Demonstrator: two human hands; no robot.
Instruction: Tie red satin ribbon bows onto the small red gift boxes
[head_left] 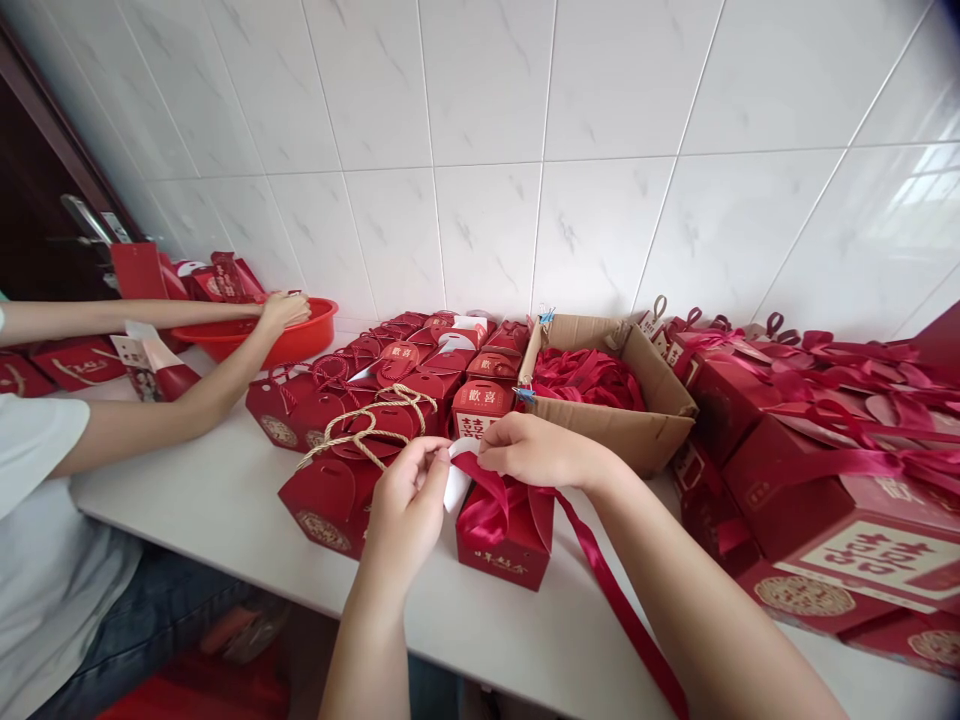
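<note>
A small red gift box [504, 556] with gold lettering stands on the table in front of me. A white paper flap [457, 487] rises at its top. My left hand [411, 492] is closed, pinching the flap's edge between thumb and fingers. From the right, my right hand [536, 450] reaches over the box, its fingers pinched on a dark red satin ribbon [486, 484] beside the flap. The ribbon loops over the box top, and a long tail trails down to the right under my forearm. My fingers partly hide where ribbon and flap meet.
A cardboard carton [637, 432] of red ribbons stands behind my right hand. Red boxes with cords [330, 500] crowd the left; ribboned boxes [810, 500] are stacked right. A co-worker's hand [285, 310] is over a red basin [300, 345]. A tiled wall [480, 90] backs the table.
</note>
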